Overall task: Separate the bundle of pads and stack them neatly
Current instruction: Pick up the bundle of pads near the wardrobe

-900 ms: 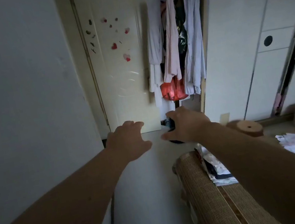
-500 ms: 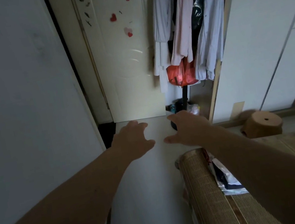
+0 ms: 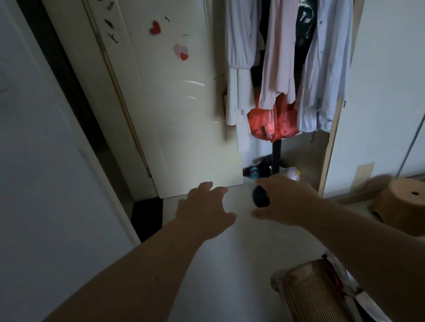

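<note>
Both my arms stretch forward over a pale floor toward a closed door. My left hand [image 3: 203,213] hangs palm down with fingers spread and loose, holding nothing. My right hand [image 3: 283,199] is beside it, also palm down, fingers relaxed and empty. No bundle of pads shows clearly. At the lower right a woven mat edge [image 3: 315,301] carries some packets or papers [image 3: 350,289] partly hidden by my right forearm.
A cream door [image 3: 180,95] with heart stickers stands ahead. Clothes and a red bag [image 3: 272,121] hang on a rack to its right. A dark round rack base [image 3: 260,195] sits on the floor. A brown stool [image 3: 409,205] lies right. A white wall [image 3: 22,166] bounds the left.
The view has tipped downward and moved nearer the door. Both hands keep the same outstretched pose, the door and hanging clothes now look larger and closer.
</note>
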